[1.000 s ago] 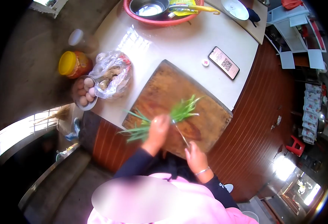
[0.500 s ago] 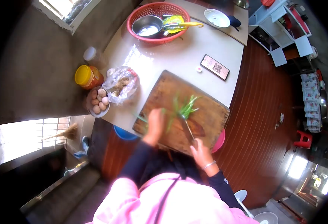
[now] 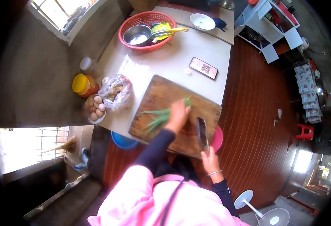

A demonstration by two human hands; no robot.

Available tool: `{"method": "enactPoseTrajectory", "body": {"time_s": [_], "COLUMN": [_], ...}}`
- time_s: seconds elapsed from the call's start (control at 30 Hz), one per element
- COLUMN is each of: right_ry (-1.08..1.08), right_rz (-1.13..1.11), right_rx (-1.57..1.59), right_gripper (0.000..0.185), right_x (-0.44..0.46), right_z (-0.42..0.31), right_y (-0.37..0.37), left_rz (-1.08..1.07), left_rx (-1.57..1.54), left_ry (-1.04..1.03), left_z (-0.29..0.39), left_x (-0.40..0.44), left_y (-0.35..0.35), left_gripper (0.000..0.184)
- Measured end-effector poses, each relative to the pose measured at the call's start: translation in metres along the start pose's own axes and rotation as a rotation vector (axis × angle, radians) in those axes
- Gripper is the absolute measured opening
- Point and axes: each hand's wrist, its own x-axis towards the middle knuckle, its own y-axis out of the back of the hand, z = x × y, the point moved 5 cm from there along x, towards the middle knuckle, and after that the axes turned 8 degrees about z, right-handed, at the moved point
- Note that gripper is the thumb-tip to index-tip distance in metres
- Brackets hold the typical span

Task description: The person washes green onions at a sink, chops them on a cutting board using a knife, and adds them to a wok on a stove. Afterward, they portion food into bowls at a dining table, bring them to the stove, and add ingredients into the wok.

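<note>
My left hand (image 3: 178, 116) is closed over a bunch of scallions (image 3: 158, 119) on the wooden cutting board (image 3: 154, 90). Their long green leaves fan out to the left of it, and a short green end (image 3: 187, 101) shows beyond my fingers. At the board's near right side, my right hand (image 3: 210, 161) grips the handle of a kitchen knife (image 3: 201, 132). The wide dark blade points away from me, apart from the scallions.
Behind the board lie a phone (image 3: 204, 68) and a small white cap (image 3: 188, 71). A red basket (image 3: 122, 28) holds a saucepan (image 3: 138, 35). Eggs (image 3: 97, 106), a plastic bag (image 3: 117, 91) and a yellow-lidded jar (image 3: 80, 84) are at the left. Basins (image 3: 124, 140) show below the board.
My left hand has moved right and away from me, onto the scallions. The knife has swung right, off the greens, in my right hand. The view has shifted slightly.
</note>
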Motion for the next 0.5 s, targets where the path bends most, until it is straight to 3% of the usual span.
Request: {"method": "enactPoseTrajectory", "body": {"time_s": [0.03, 0.1, 0.2, 0.27, 0.33, 0.43, 0.5], "right_ry": [-0.004, 0.013, -0.085, -0.078, -0.07, -0.022, -0.032], "right_rz": [0.006, 0.006, -0.091, -0.089, -0.09, -0.064, -0.096], "right_rx": [0.004, 0.003, -0.025, -0.029, -0.034, -0.039, -0.137], "right_gripper": [0.041, 0.042, 0.038, 0.038, 0.039, 0.039, 0.04], "right_x": [0.0, 0.003, 0.009, 0.015, 0.02, 0.028, 0.031], "right_z": [0.002, -0.001, -0.009, -0.013, -0.017, -0.022, -0.026], "right_y": [0.0, 0.0, 0.001, 0.0, -0.001, -0.002, -0.007], "left_rz": [-0.003, 0.093, -0.074, -0.152, -0.103, -0.218, -0.181], "left_rx": [0.001, 0.095, 0.252, 0.247, 0.398, 0.325, 0.291], "left_ry": [-0.007, -0.177, -0.076, -0.04, -0.175, -0.215, -0.259], "left_z": [0.002, 0.01, 0.0, -0.009, -0.019, -0.009, -0.009], "left_x": [-0.007, -0.018, -0.025, -0.031, -0.037, -0.046, -0.058], "left_y": [0.005, 0.019, 0.022, 0.015, 0.001, 0.012, 0.019], "left_gripper": [0.039, 0.057, 0.069, 0.06, 0.049, 0.042, 0.042]}}
